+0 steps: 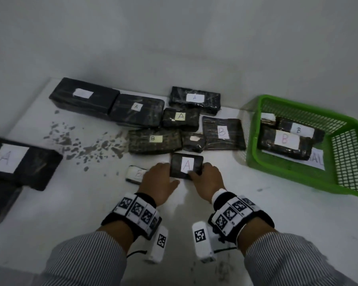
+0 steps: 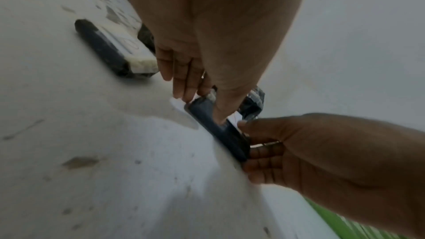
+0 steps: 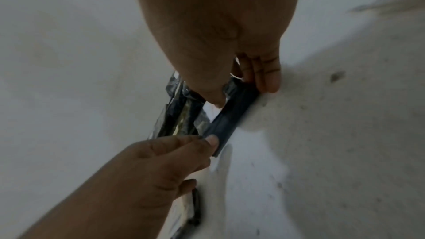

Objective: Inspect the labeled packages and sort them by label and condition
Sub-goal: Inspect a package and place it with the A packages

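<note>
The packages are black, most with white labels: the held one (image 1: 186, 165) carries a white label with a red A, while one A package (image 1: 180, 118) and one B package (image 1: 154, 140) at centre have pale yellow labels. The basket (image 1: 298, 172) at right is bright green mesh. The table (image 1: 256, 223) is white with grey chipped patches at left, the sleeves (image 1: 81, 263) are grey-and-white striped, and the wristbands (image 1: 135, 211) are black with black-and-white square markers.
</note>
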`<state>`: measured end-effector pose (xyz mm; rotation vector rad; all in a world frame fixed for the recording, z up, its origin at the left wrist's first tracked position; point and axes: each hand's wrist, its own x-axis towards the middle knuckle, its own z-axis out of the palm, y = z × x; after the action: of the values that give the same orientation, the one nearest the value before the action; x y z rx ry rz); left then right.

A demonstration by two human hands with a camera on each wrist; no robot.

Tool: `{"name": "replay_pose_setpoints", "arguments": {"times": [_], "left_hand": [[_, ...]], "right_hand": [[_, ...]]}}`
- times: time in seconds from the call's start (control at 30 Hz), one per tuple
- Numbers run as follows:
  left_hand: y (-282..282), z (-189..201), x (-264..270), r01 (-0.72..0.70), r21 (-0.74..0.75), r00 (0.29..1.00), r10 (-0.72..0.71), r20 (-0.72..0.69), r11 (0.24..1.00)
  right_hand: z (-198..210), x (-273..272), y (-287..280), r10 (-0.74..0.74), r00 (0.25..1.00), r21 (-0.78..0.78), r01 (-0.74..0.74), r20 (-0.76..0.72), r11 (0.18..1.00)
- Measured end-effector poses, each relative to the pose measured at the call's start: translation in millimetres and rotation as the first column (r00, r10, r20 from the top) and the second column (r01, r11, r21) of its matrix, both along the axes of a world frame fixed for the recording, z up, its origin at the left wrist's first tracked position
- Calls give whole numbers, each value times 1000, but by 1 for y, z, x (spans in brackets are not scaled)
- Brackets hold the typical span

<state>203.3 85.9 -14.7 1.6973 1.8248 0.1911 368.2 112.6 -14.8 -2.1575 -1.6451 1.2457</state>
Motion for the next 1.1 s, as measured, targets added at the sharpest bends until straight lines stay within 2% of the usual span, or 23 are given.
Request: {"name": "replay_pose_setpoints", "arguments": {"times": [0.1, 0.17, 0.27, 0.33, 0.4, 0.47, 0.5, 0.67, 0.77, 0.87, 1.03, 1.1], "left_hand": [[-2, 0, -3, -52, 25, 993, 50, 104, 998], [-4, 6, -11, -173, 36, 964, 162, 210, 984], [-9, 25, -26, -327, -62, 818, 315, 482, 943], [-14, 43, -34, -300, -156, 713, 330, 619, 941], [-18, 61, -43, -220, -171, 673, 276, 687, 961], [-22, 76, -54, -175, -143, 641, 223, 734, 974], [-24, 84, -59, -166, -141, 617, 215, 757, 976], [-32, 121, -74, -170, -69, 559, 154, 814, 983], [-36, 137, -78, -104, -36, 536, 87, 840, 994], [-40, 147, -79, -26, 20, 590, -1, 808, 999], [-41, 152, -70, -66, 30, 531, 10, 847, 997], [-41, 154, -66, -69, 27, 525, 13, 851, 997]], "right_hand": [[-6, -1, -10, -142, 982, -15, 141, -124, 990], [2, 1, -19, -233, 937, -48, 228, -259, 972], [29, -2, -31, -341, 810, -122, 324, -476, 938], [51, -6, -37, -374, 689, -163, 353, -620, 921], [73, -11, -42, -362, 588, -174, 352, -723, 920], [95, -17, -48, -298, 541, -141, 312, -786, 939], [105, -21, -50, -250, 535, -105, 286, -807, 952], [137, -39, -58, -48, 591, 89, 201, -805, 976], [143, -41, -60, -11, 580, 101, 162, -815, 982], [149, -36, -62, -6, 561, 83, 132, -828, 988], [156, -26, -67, 36, 515, 96, 90, -857, 991], [158, -22, -70, 52, 521, 114, 88, -852, 990]]}}
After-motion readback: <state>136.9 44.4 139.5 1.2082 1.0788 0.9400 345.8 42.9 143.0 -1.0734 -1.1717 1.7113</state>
